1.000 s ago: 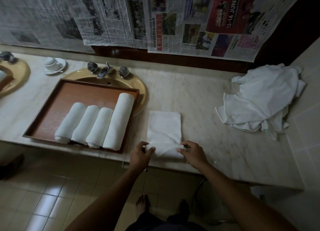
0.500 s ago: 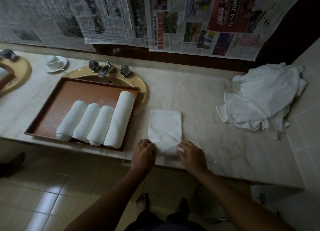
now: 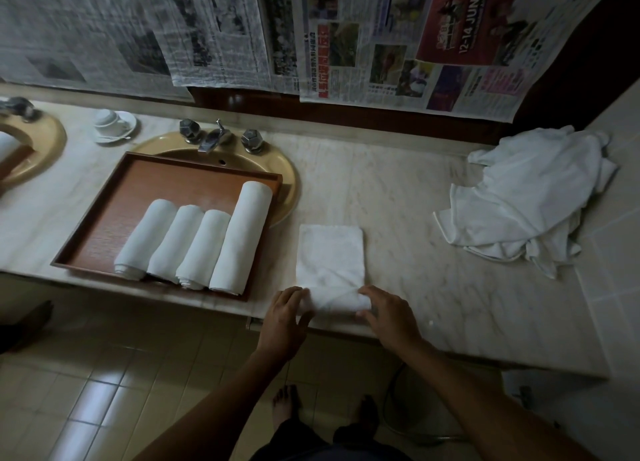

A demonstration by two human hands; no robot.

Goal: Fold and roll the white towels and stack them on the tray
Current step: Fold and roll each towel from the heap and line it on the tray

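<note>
A: What sits furthest left on the marble worktop (image 3: 398, 218)?

B: A white cup on a saucer (image 3: 114, 125) near the back. Right of it, a brown wooden tray (image 3: 104, 214) rests partly over a tan sink (image 3: 277, 169) with a metal tap (image 3: 214, 138). Four rolled white towels (image 3: 194, 242) lie side by side on the tray, touching; the rightmost roll is the longest.

A: And the towel being worked on?

B: Just right of the tray, a folded white towel (image 3: 330, 256) lies flat, its near end turned up into the start of a roll at the worktop's front edge.

A: What are the hands doing?

B: The left hand (image 3: 287, 317) curls its fingers over the left end of that roll. The right hand (image 3: 389, 317) curls over the right end, thumb beneath. Both grip the roll.

A: Anything further right?

B: A loose heap of unfolded white towels (image 3: 526, 201), well apart, near the tiled side wall. Newspaper sheets (image 3: 381, 45) hang along the back wall.
</note>
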